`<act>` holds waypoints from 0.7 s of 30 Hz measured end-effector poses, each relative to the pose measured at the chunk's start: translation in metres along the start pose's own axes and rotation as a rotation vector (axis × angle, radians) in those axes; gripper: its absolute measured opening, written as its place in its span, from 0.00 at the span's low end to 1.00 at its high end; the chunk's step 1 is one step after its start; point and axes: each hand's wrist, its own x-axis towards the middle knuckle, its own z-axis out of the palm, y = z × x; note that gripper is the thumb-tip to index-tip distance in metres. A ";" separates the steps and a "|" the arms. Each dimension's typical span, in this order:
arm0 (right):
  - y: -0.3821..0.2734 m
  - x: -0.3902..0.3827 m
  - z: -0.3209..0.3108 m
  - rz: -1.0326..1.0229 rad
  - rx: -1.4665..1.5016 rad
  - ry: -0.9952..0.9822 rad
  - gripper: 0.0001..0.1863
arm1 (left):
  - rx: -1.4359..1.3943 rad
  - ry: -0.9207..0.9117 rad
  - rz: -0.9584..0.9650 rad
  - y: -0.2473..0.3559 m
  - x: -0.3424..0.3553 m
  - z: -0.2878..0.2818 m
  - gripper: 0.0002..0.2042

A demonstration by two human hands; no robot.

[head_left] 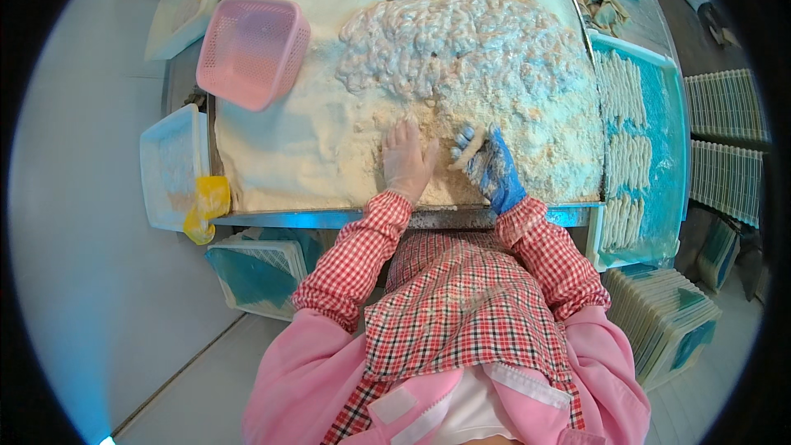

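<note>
My left hand [408, 156], in a thin clear glove, lies flat on the breadcrumbs [371, 177] with its fingers stretched forward. Just to its right, my right hand [494, 166] wears a crumb-dusted blue glove. Its fingers are closed around a pale crumb-coated strip [471, 148]. Beyond both hands spreads a heap of wet, glistening pale pieces [461, 45]; their exact kind is hard to make out. Loose crumbs cover the table between the heap and the metal front edge [305, 219].
On the right, a blue tray [669, 156] carries rows of coated strips [629, 156]. A pink perforated basket [251, 49] sits at the table's left. Beside it are a white bin [169, 166] and a yellow scoop [208, 208]. Stacked trays [663, 321] stand below right.
</note>
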 end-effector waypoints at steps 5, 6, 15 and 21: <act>0.001 0.022 -0.023 -0.020 -0.185 0.073 0.21 | -0.242 -0.001 -0.075 0.011 -0.019 -0.017 0.25; 0.005 0.023 -0.026 -0.008 -0.183 0.093 0.21 | -0.378 0.053 -0.042 0.020 -0.018 -0.032 0.25; 0.087 0.074 -0.100 -0.275 0.182 -0.419 0.30 | -0.207 0.142 0.284 0.073 -0.006 -0.009 0.29; 0.008 -0.019 0.007 -0.169 -0.566 -0.395 0.29 | -0.756 0.279 -0.228 0.002 0.003 -0.058 0.26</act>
